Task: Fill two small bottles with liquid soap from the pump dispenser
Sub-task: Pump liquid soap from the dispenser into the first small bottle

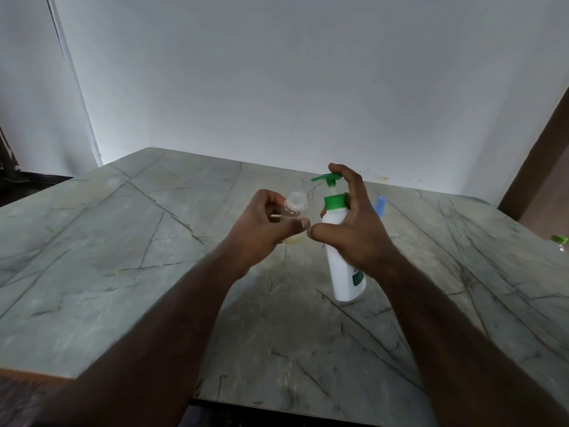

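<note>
The clear small plastic bottle sat left of the white pump dispenser. Both were above the grey marble counter. A blue flat object lay behind the dispenser.

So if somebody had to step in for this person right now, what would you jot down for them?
Left hand: holds a small clear bottle, cap off, mouth near the pump's spout, a little yellowish liquid at its bottom.
Right hand: grips the white pump dispenser, which stands on the marble table, a finger on the green pump head.
Done: first bottle barely started.
Left: keep pumping until it is full, then fill the second bottle. A green-capped item at the table's right edge may be that one; I cannot tell.
</note>
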The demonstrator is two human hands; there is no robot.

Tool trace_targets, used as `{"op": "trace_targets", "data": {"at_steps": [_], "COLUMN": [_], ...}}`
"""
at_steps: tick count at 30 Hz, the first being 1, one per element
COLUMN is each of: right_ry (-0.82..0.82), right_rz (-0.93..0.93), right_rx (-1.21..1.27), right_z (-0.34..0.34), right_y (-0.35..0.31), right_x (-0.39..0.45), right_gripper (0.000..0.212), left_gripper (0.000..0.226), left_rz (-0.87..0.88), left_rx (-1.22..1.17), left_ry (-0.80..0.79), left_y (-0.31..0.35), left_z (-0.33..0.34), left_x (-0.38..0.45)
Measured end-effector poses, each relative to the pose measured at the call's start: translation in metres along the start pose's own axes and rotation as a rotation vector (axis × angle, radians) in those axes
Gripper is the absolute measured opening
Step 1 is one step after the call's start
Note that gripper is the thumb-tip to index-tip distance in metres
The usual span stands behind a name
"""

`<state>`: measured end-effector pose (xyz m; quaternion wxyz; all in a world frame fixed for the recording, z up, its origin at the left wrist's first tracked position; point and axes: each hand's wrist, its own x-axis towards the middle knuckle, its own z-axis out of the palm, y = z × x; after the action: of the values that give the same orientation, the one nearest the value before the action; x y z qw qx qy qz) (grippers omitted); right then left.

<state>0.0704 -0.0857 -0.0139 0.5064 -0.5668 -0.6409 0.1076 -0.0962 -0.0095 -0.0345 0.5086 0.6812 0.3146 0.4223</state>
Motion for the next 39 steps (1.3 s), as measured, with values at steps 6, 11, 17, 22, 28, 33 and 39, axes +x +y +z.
{"op": "trace_targets", "data": {"at_steps": [6, 11, 17, 22, 28, 33, 39], "right_ry": [-0.028, -0.040, -0.033, -0.034, -0.033, -0.042, -0.045], "right_rz": [-0.013, -0.025, -0.017, -0.019, -0.028, 0.000, -0.006], "right_rx": [-0.130, -0.184, -0.236, -0.265, -0.272, -0.279, -0.274], "right_z": [0.003, 0.006, 0.009, 0.009, 0.010, 0.010, 0.011], "right_y": [0.000, 0.001, 0.004, 0.002, -0.001, -0.003, -0.003], "right_x": [-0.002, -0.001, 0.001, 0.000, -0.001, 0.000, -0.002], "right_gripper": [0.100, 0.100, 0.099, 0.097, 0.090, 0.100, 0.096], "left_gripper": [0.042, 0.039, 0.056, 0.056, 0.056, 0.059, 0.058], "left_rz": [0.072, 0.082, 0.061, 0.060, 0.067, 0.064, 0.069], "left_rx": [0.054, 0.089, 0.092, 0.084, 0.103, 0.120, 0.111], "left_ry": [0.005, 0.021, 0.030, 0.037, 0.038, 0.052, 0.049], "left_y": [0.000, 0.000, 0.000, 0.000, -0.003, -0.004, -0.005], "left_z": [0.000, 0.000, 0.001, 0.001, 0.001, 0.001, 0.000], "left_x": [-0.001, -0.001, -0.001, -0.001, 0.001, 0.003, 0.003]}}
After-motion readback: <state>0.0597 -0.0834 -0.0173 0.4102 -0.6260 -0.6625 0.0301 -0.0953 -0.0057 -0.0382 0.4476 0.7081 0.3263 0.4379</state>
